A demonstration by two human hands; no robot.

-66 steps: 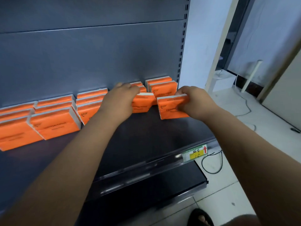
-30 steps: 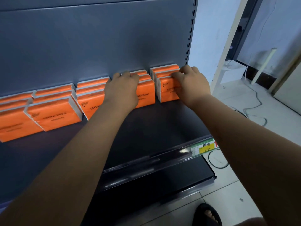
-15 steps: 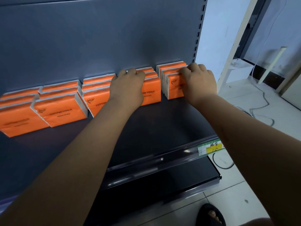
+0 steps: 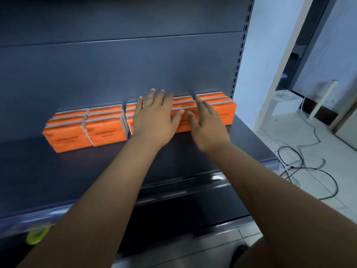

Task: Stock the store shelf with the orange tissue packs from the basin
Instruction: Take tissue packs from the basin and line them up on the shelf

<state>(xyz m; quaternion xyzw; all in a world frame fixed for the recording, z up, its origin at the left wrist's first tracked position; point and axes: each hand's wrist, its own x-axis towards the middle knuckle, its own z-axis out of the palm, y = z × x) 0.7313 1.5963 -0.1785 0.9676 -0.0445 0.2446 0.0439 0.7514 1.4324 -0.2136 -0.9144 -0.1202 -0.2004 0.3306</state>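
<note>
Rows of orange tissue packs point(image 4: 104, 130) are lined against the back panel point(image 4: 116, 74) of the shelf point(image 4: 96, 171). Before the panel's middle, the left hand point(image 4: 154, 118) is laid flat, fingers spread; just rightward, the right hand point(image 4: 208, 130) is splayed, nothing gripped. Squaring-up is judged underway; next, the unseen basin must be reached.
</note>
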